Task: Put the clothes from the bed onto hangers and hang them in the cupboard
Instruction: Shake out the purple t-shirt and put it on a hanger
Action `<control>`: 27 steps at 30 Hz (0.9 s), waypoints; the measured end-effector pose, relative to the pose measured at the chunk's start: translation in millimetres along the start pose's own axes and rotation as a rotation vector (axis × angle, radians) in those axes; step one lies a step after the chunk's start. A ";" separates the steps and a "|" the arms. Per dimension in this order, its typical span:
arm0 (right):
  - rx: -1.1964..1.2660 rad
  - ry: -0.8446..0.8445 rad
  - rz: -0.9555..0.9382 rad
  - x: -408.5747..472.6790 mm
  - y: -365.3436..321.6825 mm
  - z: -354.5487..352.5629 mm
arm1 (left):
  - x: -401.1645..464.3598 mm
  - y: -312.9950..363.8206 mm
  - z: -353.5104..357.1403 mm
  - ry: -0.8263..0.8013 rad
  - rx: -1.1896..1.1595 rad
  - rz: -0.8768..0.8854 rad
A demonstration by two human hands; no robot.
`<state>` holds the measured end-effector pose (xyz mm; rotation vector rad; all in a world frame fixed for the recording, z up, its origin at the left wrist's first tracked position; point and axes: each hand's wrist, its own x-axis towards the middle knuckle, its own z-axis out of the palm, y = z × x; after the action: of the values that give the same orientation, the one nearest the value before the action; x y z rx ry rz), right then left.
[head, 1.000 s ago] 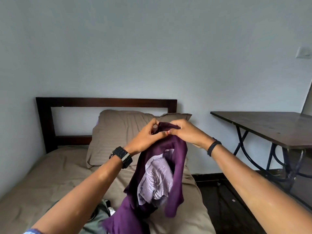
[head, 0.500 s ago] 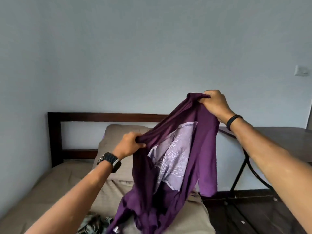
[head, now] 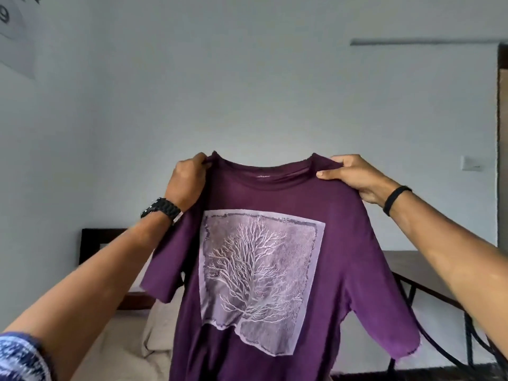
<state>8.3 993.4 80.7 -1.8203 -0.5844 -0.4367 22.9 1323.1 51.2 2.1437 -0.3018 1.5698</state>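
The purple cotton T-shirt with a pale tree print (head: 264,270), hanging below the grip at its shoulders, runs off the bottom edge, hem unseen. It hides most of the dark wooden headboard (head: 101,243), beige pillow (head: 156,334) and dark metal-legged table (head: 412,273) behind it. The neck label is too small to read.

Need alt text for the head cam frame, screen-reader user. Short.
A person holds up a purple T-shirt by its shoulders, left hand and right hand each gripping one side, its pale tree print facing the camera. Behind it are a bed, a dark headboard and a table.
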 end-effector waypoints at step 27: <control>-0.130 -0.093 -0.145 -37.6 -154.8 -2.7 | 104.9 80.1 -201.5 -0.704 -0.356 -0.134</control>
<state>-113.2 1024.1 179.2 -1.9368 -0.7714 -0.4988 -147.3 1361.5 217.2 2.2837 -0.5927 0.5820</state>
